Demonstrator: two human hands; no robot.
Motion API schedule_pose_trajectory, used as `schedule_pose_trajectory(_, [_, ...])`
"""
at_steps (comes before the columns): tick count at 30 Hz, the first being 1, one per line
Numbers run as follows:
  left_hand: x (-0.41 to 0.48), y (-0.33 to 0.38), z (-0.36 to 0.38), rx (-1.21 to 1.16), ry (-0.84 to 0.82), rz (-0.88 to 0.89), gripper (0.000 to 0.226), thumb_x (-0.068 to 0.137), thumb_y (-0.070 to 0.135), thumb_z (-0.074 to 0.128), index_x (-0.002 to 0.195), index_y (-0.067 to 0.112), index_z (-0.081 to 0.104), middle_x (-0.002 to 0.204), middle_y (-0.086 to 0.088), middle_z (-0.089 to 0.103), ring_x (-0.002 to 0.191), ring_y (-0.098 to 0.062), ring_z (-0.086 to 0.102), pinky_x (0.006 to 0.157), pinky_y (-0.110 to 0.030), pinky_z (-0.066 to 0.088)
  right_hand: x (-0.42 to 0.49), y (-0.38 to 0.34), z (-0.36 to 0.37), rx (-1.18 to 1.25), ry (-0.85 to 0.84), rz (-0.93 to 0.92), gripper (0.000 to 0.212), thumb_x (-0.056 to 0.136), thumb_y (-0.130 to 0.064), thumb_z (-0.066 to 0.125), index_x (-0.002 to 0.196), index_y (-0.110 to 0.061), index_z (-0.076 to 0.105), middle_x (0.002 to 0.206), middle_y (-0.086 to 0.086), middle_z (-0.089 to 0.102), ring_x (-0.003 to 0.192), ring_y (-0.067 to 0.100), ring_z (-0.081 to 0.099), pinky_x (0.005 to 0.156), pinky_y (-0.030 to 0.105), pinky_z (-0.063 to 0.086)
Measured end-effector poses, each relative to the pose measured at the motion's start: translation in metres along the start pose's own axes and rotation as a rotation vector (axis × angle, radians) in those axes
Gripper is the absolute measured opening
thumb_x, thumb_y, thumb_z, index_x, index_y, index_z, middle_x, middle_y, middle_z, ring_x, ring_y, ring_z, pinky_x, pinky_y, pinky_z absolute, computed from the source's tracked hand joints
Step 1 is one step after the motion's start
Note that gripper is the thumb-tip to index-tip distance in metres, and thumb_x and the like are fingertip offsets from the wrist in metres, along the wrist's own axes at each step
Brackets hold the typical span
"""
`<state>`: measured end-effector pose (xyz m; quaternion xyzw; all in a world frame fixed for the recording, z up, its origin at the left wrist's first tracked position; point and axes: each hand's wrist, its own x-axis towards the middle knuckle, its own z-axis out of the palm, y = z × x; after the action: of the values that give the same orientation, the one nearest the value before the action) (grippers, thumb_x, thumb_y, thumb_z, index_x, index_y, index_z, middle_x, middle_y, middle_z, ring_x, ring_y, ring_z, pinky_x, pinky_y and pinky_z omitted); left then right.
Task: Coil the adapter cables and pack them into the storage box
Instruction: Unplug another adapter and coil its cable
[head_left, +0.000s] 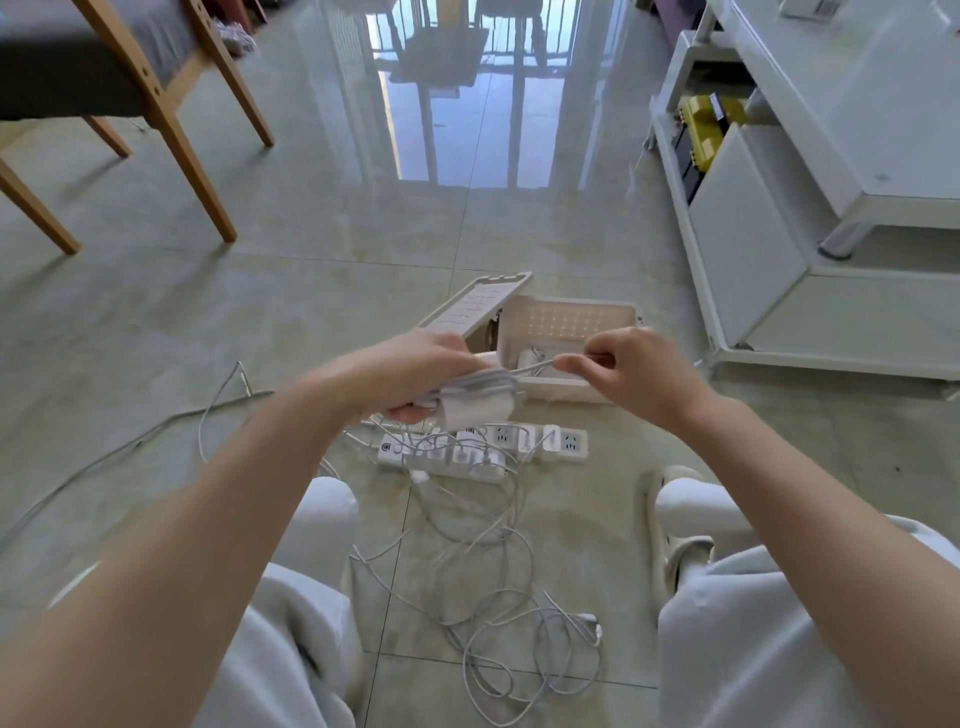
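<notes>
While the left hand (415, 371) gripped a white adapter (480, 408) with its cable (483, 385) wound around it at the centre of the frame, the right hand (639, 374) pinched that cable's free end just in front of the open storage box (571, 317). Below them, power strips (519, 447) and loose cables (493, 582) lay on the floor (311, 291). Another adapter possibly sat inside the box, though blur obscured it.

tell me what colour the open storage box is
The storage box is white, with a grid of small holes; head view shows it.
</notes>
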<state>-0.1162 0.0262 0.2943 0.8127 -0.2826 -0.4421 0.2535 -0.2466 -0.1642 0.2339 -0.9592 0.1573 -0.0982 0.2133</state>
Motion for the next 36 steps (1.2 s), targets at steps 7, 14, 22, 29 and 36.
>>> schedule_pose_trajectory(7, [0.024, -0.020, 0.008, 0.227, 0.317, -0.017, 0.035, 0.090, 0.047, 0.053, 0.096, 0.013, 0.051, 0.080, -0.004, 0.054, 0.054, -0.016, 0.047, 0.047, -0.024, 0.038, -0.014, -0.014, 0.001, -0.076, 0.079, -0.131, 0.040, 0.093, -0.042, 0.049, 0.055, -0.031, 0.040, 0.046, -0.012, 0.045, 0.043, 0.006, 0.042, 0.047, 0.013, 0.025])
schedule_pose_trajectory(14, [0.033, -0.023, 0.024, 0.388, 0.585, 0.099, 0.034, 0.095, 0.043, 0.047, 0.102, 0.011, 0.037, 0.083, -0.008, 0.053, 0.072, -0.029, 0.056, 0.059, -0.033, 0.042, -0.034, -0.045, 0.015, 0.064, 0.145, -0.295, 0.041, 0.095, -0.037, 0.033, 0.073, -0.018, 0.063, 0.055, -0.011, 0.057, 0.047, 0.011, 0.054, 0.048, 0.026, 0.043])
schedule_pose_trajectory(22, [0.049, -0.020, 0.039, -0.231, 0.533, 0.106, 0.039, 0.095, 0.045, 0.045, 0.102, 0.008, 0.036, 0.090, -0.014, 0.057, 0.065, -0.027, 0.055, 0.057, -0.037, 0.046, -0.054, -0.068, 0.041, 0.189, -0.126, -0.338, 0.041, 0.100, -0.032, 0.021, 0.121, -0.012, 0.049, 0.100, 0.003, 0.069, 0.082, 0.023, 0.066, 0.070, 0.035, 0.050])
schedule_pose_trajectory(29, [0.045, -0.005, 0.041, -0.975, 0.287, -0.023, 0.044, 0.102, 0.036, 0.034, 0.094, -0.003, 0.051, 0.061, -0.013, 0.052, 0.036, -0.013, 0.049, 0.034, -0.020, 0.041, -0.053, -0.075, 0.045, 0.295, -0.376, -0.254, 0.034, 0.101, -0.020, 0.027, 0.135, -0.016, 0.030, 0.076, 0.005, 0.052, 0.062, 0.020, 0.045, 0.062, 0.031, 0.035])
schedule_pose_trajectory(36, [0.029, 0.004, 0.026, -1.430, -0.029, 0.011, 0.034, 0.098, 0.020, 0.025, 0.109, -0.002, 0.049, 0.071, -0.013, 0.051, 0.038, -0.011, 0.044, 0.035, -0.014, 0.037, -0.035, -0.063, 0.038, 0.393, -0.398, -0.152, 0.026, 0.101, -0.021, 0.031, 0.113, -0.018, 0.054, 0.071, -0.015, 0.045, 0.067, 0.004, 0.047, 0.072, 0.026, 0.042])
